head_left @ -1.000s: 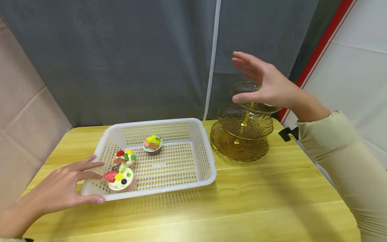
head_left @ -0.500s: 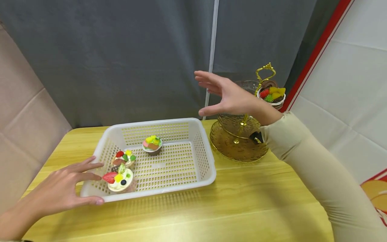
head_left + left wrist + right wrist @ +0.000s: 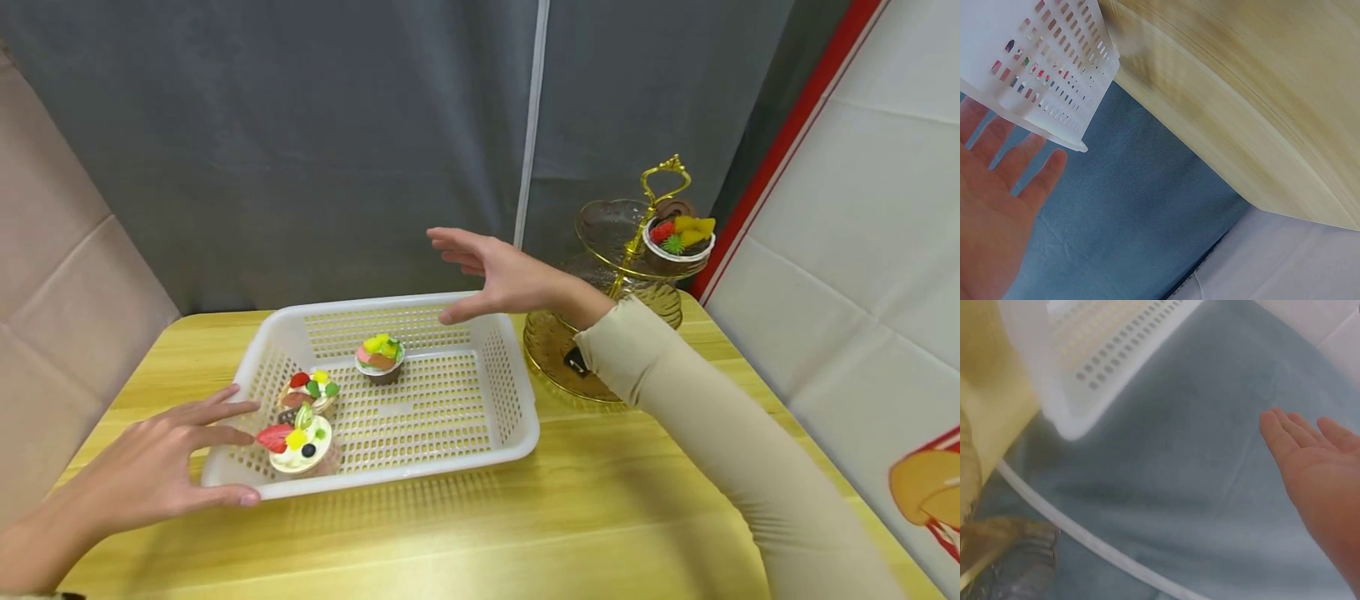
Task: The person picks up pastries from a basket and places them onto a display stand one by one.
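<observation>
My left hand [image 3: 165,462] rests at the left end of a white plastic basket [image 3: 420,473], its fingers fairly straight over the rim and the thumb along the front corner. In the left wrist view the fingers [image 3: 1019,159] touch the basket's rim. Inside the basket stand a cupcake with a strawberry slice and blueberry [image 3: 300,446], a fruit-topped cupcake [image 3: 311,392] behind it, and a dark-cupped cupcake [image 3: 379,358] near the middle. My right hand [image 3: 506,279] hovers over the basket's back right corner, fingers extended and thumb apart, holding nothing.
A gold-trimmed three-tier stand [image 3: 622,267] is right of the basket, partly behind my right forearm. One chocolate fruit cupcake [image 3: 678,242] sits on its top tier. A grey curtain [image 3: 337,150] hangs behind the wooden table [image 3: 450,542].
My right hand has come left and down from the stand's top tier to the basket's back right corner, uncovering the chocolate cupcake. The left hand and basket have stayed put.
</observation>
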`<state>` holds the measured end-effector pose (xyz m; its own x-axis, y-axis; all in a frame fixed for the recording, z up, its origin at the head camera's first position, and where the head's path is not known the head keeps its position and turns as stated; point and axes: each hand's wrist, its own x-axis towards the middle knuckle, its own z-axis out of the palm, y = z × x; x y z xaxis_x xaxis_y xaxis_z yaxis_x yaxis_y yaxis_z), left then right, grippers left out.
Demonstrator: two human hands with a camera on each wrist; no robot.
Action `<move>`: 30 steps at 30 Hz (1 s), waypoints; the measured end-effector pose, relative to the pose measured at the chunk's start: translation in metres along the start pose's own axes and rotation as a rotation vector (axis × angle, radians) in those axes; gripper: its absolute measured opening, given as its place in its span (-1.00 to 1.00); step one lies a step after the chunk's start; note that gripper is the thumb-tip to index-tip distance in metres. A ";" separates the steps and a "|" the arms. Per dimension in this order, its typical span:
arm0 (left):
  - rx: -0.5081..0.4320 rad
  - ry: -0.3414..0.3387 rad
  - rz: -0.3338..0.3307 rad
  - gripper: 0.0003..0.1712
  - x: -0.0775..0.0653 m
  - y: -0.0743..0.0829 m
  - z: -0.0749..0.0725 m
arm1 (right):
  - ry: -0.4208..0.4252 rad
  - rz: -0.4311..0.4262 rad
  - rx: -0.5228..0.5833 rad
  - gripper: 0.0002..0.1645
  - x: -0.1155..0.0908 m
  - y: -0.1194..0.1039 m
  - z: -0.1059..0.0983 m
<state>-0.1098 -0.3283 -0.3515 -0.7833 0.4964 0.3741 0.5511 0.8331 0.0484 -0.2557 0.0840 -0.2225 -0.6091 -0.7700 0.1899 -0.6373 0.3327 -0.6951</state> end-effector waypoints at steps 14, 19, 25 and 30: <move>-0.003 0.011 0.022 -0.34 0.000 0.002 0.000 | -0.044 0.054 0.073 0.18 0.027 0.011 0.034; -0.008 0.009 0.028 -0.35 0.001 0.004 0.000 | -0.056 0.080 0.100 0.14 0.036 0.018 0.049; -0.006 0.002 0.021 -0.35 0.001 0.005 -0.001 | -0.093 0.115 0.131 0.15 0.045 0.028 0.067; -0.009 0.001 0.020 -0.35 0.001 0.007 -0.001 | -0.119 0.162 0.142 0.19 0.049 0.033 0.079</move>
<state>-0.1067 -0.3223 -0.3495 -0.7719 0.5125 0.3761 0.5690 0.8209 0.0492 -0.2690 0.0145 -0.2905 -0.6324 -0.7746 -0.0095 -0.4579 0.3837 -0.8019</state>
